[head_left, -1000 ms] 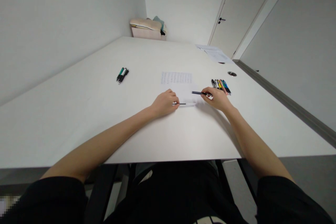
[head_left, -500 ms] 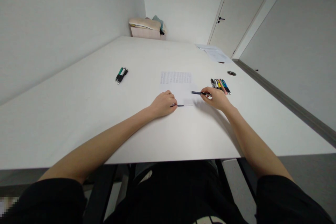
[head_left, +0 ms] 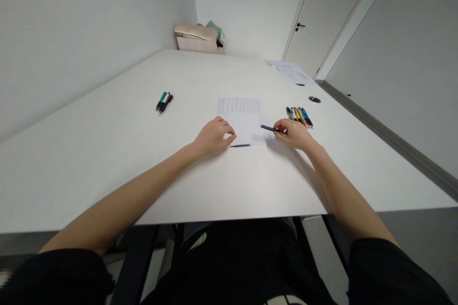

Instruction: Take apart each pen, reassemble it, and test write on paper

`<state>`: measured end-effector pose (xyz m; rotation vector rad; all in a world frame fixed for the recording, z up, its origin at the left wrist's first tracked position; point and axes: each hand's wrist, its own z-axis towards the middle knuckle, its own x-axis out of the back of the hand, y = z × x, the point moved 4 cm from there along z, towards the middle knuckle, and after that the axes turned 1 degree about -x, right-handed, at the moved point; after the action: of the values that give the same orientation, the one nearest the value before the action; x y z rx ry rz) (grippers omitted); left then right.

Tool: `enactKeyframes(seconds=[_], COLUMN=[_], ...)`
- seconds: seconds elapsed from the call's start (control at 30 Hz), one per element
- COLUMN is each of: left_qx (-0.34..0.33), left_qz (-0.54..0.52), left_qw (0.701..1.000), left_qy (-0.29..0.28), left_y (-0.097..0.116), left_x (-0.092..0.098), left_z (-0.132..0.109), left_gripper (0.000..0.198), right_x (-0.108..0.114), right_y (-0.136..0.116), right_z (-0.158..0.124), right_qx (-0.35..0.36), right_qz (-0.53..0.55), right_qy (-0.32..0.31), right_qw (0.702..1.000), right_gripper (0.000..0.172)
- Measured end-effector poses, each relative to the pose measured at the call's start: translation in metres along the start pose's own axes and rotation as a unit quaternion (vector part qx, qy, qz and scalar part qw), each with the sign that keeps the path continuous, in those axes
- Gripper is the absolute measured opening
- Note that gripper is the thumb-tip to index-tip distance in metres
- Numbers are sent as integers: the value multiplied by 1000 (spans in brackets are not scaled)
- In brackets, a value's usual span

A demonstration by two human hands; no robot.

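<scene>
My left hand [head_left: 213,137] rests on the white table [head_left: 143,152] with its fingers curled in and nothing in them. Just right of its thumb a thin dark rod [head_left: 240,145] lies loose on the lower edge of a printed sheet of paper [head_left: 240,113]. At the sheet's right edge, my right hand [head_left: 296,134] is closed on a dark blue pen [head_left: 270,128] whose tip points left over the paper. Several coloured pens [head_left: 299,116] lie in a row just beyond my right hand.
Two or three dark and green pens [head_left: 163,102] lie together at the left of the table. Loose papers [head_left: 291,72] sit at the far right corner, near a round grommet [head_left: 314,99]. A box with cushions [head_left: 199,39] stands against the back wall.
My left hand has let go of the thin dark rod and drawn back to the left, leaving the rod on the paper's edge. My right hand has kept the pen in place.
</scene>
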<state>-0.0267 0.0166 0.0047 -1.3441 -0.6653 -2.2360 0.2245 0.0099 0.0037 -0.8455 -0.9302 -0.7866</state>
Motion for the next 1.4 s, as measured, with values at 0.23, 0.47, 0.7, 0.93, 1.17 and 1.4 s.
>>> enactKeyframes(seconds=[0.23,0.47,0.7,0.93,1.17,1.4], left_qx=[173,298,339,342,341,331], left_qz=[-55,-133,-138,-134,-135,-134], left_qw=[982,939,924,924,925,929], left_qy=[57,113,111,106,98,99], left_y=[-43,-72,-82,-85,-83,-85], left_x=[12,6,0,-3,-3,-7], left_z=[-23,-39,-43,-44,-45,-45], left_gripper=[24,25,26,25,25,23], right_x=[0,-9,-11,-15,-8,-20], right_y=[2,0,-2,3,4,31], right_z=[-2,-5,-6,-8,-6,-1], right_qx=[-20,-50,-66,-67,-59,-140], right_qz=[18,37,59,91,115,309], right_qy=[-95,-170,-199,-212,-168,-46], right_qw=[995,983,976,971,977,940], right_gripper=[13,15,17,21,27,39])
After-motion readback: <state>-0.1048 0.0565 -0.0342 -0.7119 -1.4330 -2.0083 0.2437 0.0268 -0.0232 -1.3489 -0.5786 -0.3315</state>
